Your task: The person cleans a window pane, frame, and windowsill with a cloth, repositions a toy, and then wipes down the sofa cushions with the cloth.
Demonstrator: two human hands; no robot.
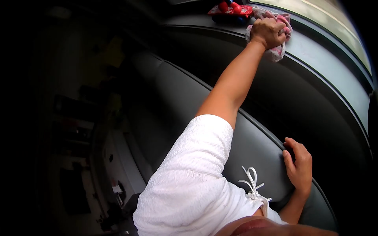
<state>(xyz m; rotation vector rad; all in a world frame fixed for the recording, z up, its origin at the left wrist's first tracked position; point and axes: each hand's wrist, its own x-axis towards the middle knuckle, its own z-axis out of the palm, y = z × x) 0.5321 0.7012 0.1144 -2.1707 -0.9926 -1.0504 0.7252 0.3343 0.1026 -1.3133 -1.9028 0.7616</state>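
**Left hand presses one cloth onto the ledge beside one toy**

In the head view, the left hand point(268, 33) is closed in a fist on a pink-and-white cloth point(278, 52), its folds bunched around the knuckles. The cloth lies on the pale ledge point(315, 62) below the window point(334, 17), and its lower end hangs over the ledge's near edge. Just beside it, on the left, is one red-and-blue toy point(236, 11) with a pale web pattern; it narrows the room on that side. To the right of the cloth, the bare ledge curves away along the window, leaving an open strip.

A dark gap point(275, 90) separates the ledge from the grey backrest point(185, 84), whose top edge has a raised seam.

The right hand point(300, 163), the second of two, is loosely open, fingers slightly curled and holding no visible object. It is near the backrest's top edge, well apart from the cloth; whether it touches that edge, I cannot tell.
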